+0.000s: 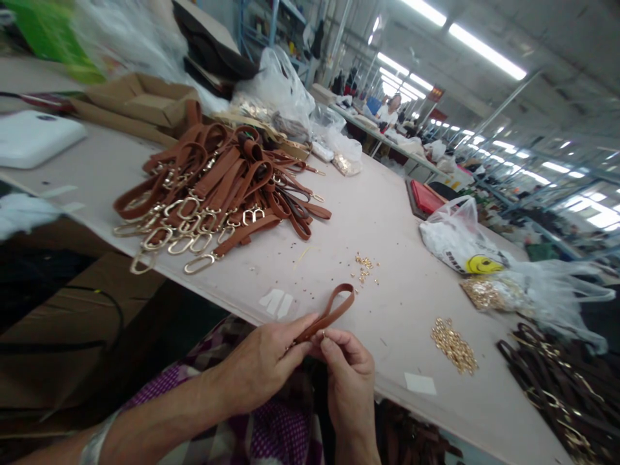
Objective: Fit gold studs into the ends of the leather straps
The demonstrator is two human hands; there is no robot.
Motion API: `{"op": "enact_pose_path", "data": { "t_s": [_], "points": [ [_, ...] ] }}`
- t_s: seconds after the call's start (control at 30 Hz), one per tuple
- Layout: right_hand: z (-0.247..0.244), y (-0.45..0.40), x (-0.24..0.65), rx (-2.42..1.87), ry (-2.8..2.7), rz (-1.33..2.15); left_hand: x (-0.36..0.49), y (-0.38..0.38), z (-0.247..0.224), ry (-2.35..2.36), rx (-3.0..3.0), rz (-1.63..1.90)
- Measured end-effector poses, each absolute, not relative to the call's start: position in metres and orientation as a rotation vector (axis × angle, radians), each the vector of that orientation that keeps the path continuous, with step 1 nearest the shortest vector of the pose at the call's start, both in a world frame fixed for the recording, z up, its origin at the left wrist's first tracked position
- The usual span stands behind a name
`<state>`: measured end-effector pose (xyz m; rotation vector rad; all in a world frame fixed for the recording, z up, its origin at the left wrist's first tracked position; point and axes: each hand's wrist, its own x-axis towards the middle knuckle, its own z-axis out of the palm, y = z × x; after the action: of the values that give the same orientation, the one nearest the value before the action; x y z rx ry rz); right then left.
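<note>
A brown leather strap (pixel 338 309) is bent into a loop, which stands up above the table's front edge. My left hand (pixel 266 361) is closed on the strap's lower part, thumb and fingers pinching it. Close beside it, my right hand (pixel 346 368) pinches a tiny gold-coloured piece (pixel 323 334) between thumb and forefinger, against the strap. The piece is too small to make out fully, perhaps a rivet or screw. The strap's lower end is hidden by my hands.
A heap of brown straps with gold clasps (pixel 227 181) lies left. Small gold pieces (pixel 365 266) are scattered ahead, with a larger pile (pixel 454 347) to the right. Dark straps (pixel 557 387) lie far right, near plastic bags (pixel 460 236). A cardboard tray (pixel 140 103) sits at back left.
</note>
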<state>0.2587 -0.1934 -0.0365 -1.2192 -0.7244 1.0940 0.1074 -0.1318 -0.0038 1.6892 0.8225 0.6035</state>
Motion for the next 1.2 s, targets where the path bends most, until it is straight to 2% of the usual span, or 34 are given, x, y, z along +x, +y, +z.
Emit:
{"op": "enact_pose_path", "data": {
  "t_s": [0.1, 0.33, 0.57, 0.87, 1.2],
  "points": [
    [-0.038, -0.195, 0.259, -1.183, -0.702, 1.087, 0.105, -0.132, -0.005, 0.774, 1.562, 0.526],
    [-0.034, -0.200, 0.257, -1.224, -0.764, 1.011, 0.103, -0.136, 0.001, 0.855, 1.479, 0.683],
    [-0.023, -0.200, 0.250, -1.269, -0.809, 1.009, 0.111, -0.139, -0.005, 0.855, 1.611, 0.829],
    [-0.019, -0.201, 0.247, -1.323, -0.935, 0.992, 0.108, -0.136, -0.006, 0.860, 1.742, 0.841],
    [-0.026, -0.201, 0.240, -1.242, -0.649, 0.963, 0.105, -0.132, -0.022, 0.810, 1.772, 0.924]
  ]
}}
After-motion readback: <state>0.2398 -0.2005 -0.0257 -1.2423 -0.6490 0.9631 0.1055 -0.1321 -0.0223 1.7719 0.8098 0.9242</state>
